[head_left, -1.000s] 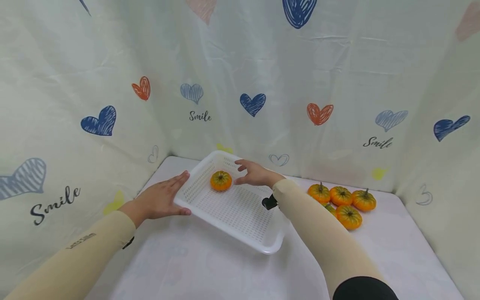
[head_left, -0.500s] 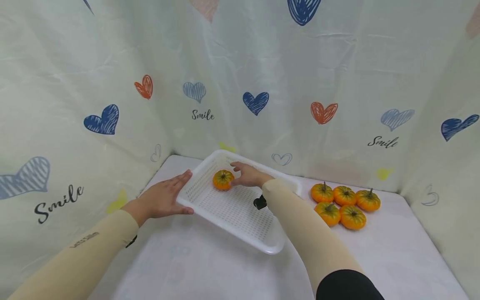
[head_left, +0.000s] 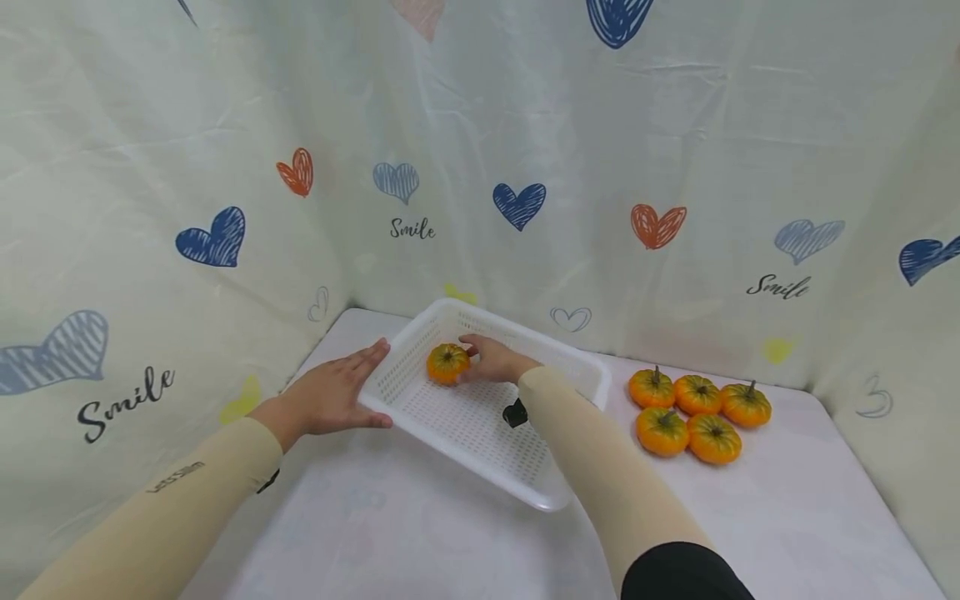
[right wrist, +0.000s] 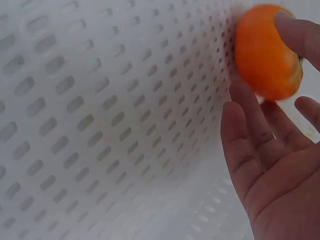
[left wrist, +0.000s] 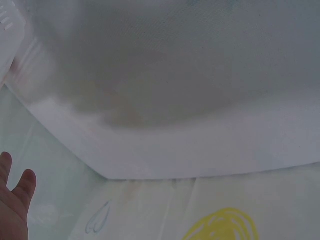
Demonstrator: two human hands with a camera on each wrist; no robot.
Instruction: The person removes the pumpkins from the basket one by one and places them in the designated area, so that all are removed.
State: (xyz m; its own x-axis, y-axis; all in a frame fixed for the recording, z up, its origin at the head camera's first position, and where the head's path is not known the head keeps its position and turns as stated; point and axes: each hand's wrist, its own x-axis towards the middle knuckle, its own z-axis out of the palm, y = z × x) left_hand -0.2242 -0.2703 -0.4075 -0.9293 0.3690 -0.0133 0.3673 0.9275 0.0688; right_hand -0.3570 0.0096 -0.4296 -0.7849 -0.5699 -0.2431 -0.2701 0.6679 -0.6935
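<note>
A white perforated plastic basket (head_left: 480, 417) stands at an angle on the table, a small orange-and-green pumpkin (head_left: 447, 364) inside near its far left end. My right hand (head_left: 491, 362) reaches into the basket and holds this pumpkin from its right side. In the right wrist view, the thumb (right wrist: 300, 37) lies over the pumpkin (right wrist: 265, 52) and the fingertips are at its opposite side. My left hand (head_left: 333, 392) rests with straight, spread fingers against the basket's left end. Only part of that hand (left wrist: 15, 200) shows in the left wrist view.
Several similar pumpkins (head_left: 715, 439) sit grouped on the table to the right of the basket. The table has a white cover (head_left: 420, 542). A pale curtain (head_left: 585, 133) printed with hearts and "Smile" hangs around the back and sides.
My right hand has moved left and lower, from beside the pumpkin onto it, and the pumpkin has shifted slightly left within the basket. My left hand stays at the basket's end.
</note>
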